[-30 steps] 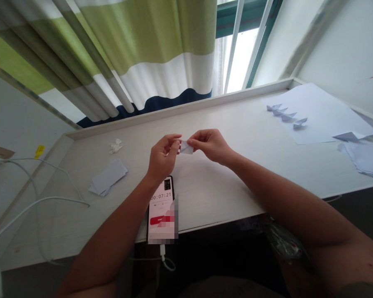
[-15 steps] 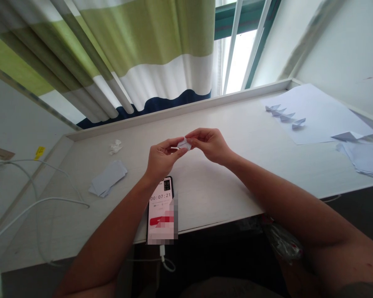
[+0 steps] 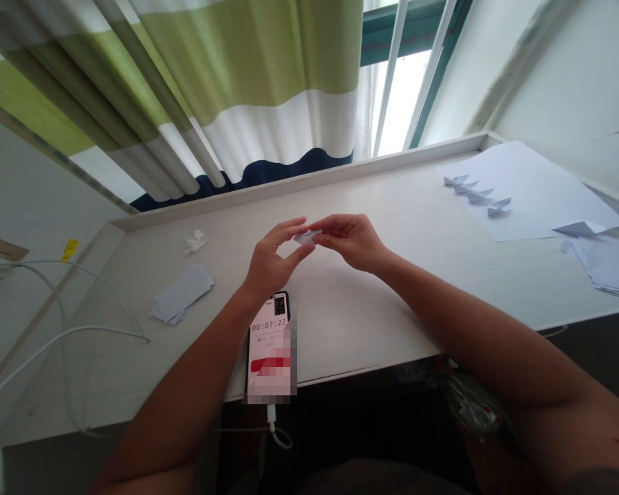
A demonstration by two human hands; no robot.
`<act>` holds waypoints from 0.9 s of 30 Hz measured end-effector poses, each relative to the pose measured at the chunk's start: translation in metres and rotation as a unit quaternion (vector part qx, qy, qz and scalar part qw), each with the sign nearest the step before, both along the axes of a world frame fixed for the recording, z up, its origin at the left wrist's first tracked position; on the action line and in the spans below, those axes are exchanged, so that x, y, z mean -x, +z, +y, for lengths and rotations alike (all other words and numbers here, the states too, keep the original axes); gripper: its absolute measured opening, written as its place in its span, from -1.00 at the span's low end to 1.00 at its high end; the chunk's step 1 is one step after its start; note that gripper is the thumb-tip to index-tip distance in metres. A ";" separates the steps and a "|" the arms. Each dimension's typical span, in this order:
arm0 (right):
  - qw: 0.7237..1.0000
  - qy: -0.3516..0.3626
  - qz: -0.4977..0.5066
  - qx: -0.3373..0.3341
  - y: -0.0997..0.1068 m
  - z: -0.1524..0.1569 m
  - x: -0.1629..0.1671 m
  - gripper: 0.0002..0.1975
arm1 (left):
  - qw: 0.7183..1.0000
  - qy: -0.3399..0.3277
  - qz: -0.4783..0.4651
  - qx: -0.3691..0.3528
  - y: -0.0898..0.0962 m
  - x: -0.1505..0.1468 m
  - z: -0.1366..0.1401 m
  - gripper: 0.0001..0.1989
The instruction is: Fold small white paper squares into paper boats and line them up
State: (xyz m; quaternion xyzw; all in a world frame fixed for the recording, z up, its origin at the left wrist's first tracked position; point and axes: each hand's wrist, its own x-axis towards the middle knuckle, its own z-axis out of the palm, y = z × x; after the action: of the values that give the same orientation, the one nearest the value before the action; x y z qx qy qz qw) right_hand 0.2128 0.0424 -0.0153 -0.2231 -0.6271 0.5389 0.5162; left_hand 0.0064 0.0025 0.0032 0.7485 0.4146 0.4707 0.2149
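A small folded piece of white paper (image 3: 304, 238) is held above the desk, pinched at its right end between the thumb and fingers of my right hand (image 3: 358, 242). My left hand (image 3: 271, 258) is around the paper's left side, its thumb and fingers spread apart above and below. Whether the left thumb touches the paper's lower edge I cannot tell. Below my left wrist lies a phone (image 3: 269, 344) with a running timer, partly blurred out. Several small folded paper boats (image 3: 479, 196) stand in a slanting row at the right.
Under the boats lies a large white sheet (image 3: 536, 185), with a stack of paper (image 3: 601, 265) at its near side. At the left are a smaller paper pile (image 3: 182, 294), a crumpled tissue (image 3: 194, 242) and white cables (image 3: 56, 337). A striped curtain (image 3: 268, 62) hangs behind the desk.
My left fingers have spread away from the folded paper, which now looks flatter and more tilted. The right hand keeps its pinch. The view has shifted slightly.
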 end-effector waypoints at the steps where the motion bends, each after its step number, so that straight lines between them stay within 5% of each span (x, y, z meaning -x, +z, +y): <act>1: 1.000 0.005 0.004 0.002 0.000 -0.001 0.001 -0.61 | 1.000 -0.001 0.007 -0.008 0.001 0.000 -0.001 -0.63; 12: 0.994 -0.065 -0.086 -0.034 0.002 -0.004 0.000 -0.63 | 0.995 0.004 -0.039 0.090 -0.005 -0.001 -0.002 -0.63; 21: 0.993 -0.051 -0.104 -0.019 0.006 -0.002 -0.002 -0.69 | 0.975 -0.044 -0.105 0.193 -0.003 0.000 0.000 -0.59; 27: 0.995 -0.026 -0.100 0.004 0.008 -0.003 -0.004 -0.64 | 0.983 -0.061 -0.056 0.167 -0.002 0.004 0.002 -0.61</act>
State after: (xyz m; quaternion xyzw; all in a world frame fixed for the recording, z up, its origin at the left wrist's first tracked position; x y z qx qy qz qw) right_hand 0.2164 0.0391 -0.0078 -0.2945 -0.6674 0.5031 0.4633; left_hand 0.0023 0.0049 0.0013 0.6985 0.4284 0.4222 0.3878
